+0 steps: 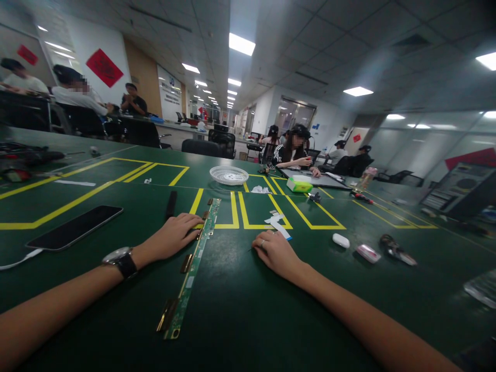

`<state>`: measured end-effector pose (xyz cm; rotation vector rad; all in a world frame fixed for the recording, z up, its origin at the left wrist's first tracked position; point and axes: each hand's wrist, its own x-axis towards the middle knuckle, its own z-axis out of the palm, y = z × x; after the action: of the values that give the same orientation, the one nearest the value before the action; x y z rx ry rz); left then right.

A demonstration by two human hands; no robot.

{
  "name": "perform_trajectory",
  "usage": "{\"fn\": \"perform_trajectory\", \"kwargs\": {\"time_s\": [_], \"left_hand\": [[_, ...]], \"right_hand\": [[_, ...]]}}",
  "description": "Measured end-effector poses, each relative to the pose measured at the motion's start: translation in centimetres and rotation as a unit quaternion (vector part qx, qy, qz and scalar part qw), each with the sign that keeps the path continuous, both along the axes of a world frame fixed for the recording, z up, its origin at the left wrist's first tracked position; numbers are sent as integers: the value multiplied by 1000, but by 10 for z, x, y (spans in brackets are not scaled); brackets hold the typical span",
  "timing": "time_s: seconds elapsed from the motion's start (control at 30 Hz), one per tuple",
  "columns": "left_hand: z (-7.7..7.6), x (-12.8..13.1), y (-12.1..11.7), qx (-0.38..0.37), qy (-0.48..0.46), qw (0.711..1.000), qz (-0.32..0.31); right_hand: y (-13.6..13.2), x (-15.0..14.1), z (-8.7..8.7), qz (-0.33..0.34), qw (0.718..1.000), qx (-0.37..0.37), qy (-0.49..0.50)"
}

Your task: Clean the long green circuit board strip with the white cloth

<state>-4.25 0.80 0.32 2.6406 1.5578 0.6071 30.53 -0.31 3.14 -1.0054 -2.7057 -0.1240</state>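
On the table [232, 330], near middle: left hand [174, 236] at a long circuit board [190, 279], probably steadying it.
Half-curled at its left edge, can't tell if pinching; right hand [278, 253] half-closed by white scraps [276, 221], grip hidden. Next move likely needs a firm edge pinch.

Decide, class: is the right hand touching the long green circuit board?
No, green tabletop shows between the right hand and the circuit board.
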Motion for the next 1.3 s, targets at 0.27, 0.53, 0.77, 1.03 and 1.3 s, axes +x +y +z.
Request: {"fn": "perform_trajectory", "kwargs": {"time_s": [0.27,0.53,0.77,1.03,1.3], "left_hand": [[-2,-2,1,-6,-6,1000,-3],[-2,-1,1,1,-4,1000,-2],[-5,-3,2,2,-10,1000,-10],[-4,-1,1,-1,-11,1000,0],[-1,1,0,-3,-11,1000,-1]], "right_hand": [[-15,6,5,-7,1000,-12,-24],[-23,4,11,-15,998,-36,-47],[-36,3,7,-9,983,-175,-50],[5,-26,-4,-44,983,-175,-38],[87,-70,-18,-106,976,-188,-17]]}}
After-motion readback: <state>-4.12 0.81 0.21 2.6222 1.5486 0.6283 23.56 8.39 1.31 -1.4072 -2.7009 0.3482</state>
